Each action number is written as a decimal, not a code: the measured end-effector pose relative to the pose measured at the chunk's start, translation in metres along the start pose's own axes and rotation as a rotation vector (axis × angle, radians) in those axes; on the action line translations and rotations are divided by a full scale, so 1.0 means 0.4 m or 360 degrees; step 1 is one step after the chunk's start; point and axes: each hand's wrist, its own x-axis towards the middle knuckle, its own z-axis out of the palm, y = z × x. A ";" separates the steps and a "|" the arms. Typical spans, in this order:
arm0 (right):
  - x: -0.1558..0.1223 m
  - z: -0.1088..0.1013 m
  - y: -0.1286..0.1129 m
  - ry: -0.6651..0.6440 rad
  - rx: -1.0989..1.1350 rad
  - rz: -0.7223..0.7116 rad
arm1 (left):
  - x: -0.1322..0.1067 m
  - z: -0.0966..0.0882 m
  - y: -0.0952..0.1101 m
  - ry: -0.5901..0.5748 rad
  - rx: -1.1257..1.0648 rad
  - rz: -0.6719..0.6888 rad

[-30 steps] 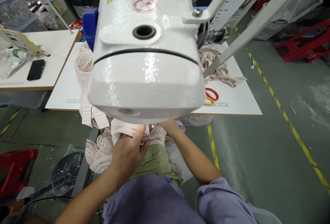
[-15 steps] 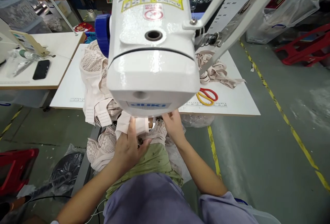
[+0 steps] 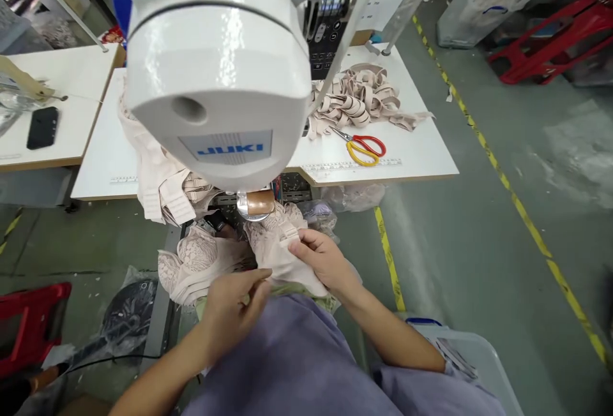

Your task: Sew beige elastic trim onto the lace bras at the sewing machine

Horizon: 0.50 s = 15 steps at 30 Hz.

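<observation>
A white Juki sewing machine head [image 3: 215, 71] fills the upper middle of the view. Below it, over my lap, lies a pale pink lace garment piece [image 3: 272, 250]. My right hand [image 3: 320, 260] pinches its upper edge by a strap. My left hand [image 3: 232, 307] grips the lower edge of the same piece. More pink lace pieces [image 3: 191, 266] hang to the left of my hands, and a stack of them [image 3: 158, 180] drapes over the table edge.
The white table [image 3: 421, 148] carries a heap of beige straps [image 3: 359, 94], red and yellow scissors [image 3: 364, 147] and a control panel [image 3: 325, 39]. A black phone [image 3: 42, 127] lies on the left table. Red stools [image 3: 29, 320] and yellow floor tape [image 3: 502, 180] flank the station.
Both hands have drawn back from under the machine head toward my lap, bringing the pink piece with them. My view has tilted down and shifted, showing the machine's front.
</observation>
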 end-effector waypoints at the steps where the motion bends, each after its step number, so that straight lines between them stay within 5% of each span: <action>1: 0.002 -0.002 0.001 -0.0121 0.0010 0.0058 | 0.013 -0.022 0.002 0.0127 0.0015 0.0105; 3: 0.011 0.000 -0.001 -0.0406 -0.0008 0.0116 | 0.044 -0.048 0.007 0.0219 0.0120 0.0367; 5: 0.022 0.009 -0.005 -0.0702 -0.0154 0.0067 | 0.073 -0.050 0.001 -0.0011 0.0277 0.0495; 7: 0.033 0.019 -0.007 -0.0801 -0.0595 -0.0148 | 0.094 -0.035 -0.022 -0.0239 0.0384 0.0250; 11: 0.060 0.028 0.026 -0.0305 -0.1801 -0.0853 | 0.108 0.012 -0.103 -0.0354 -0.0104 -0.0626; 15: 0.080 0.023 0.080 -0.0025 -0.2024 -0.1249 | 0.101 0.047 -0.162 -0.0470 -0.1062 -0.0829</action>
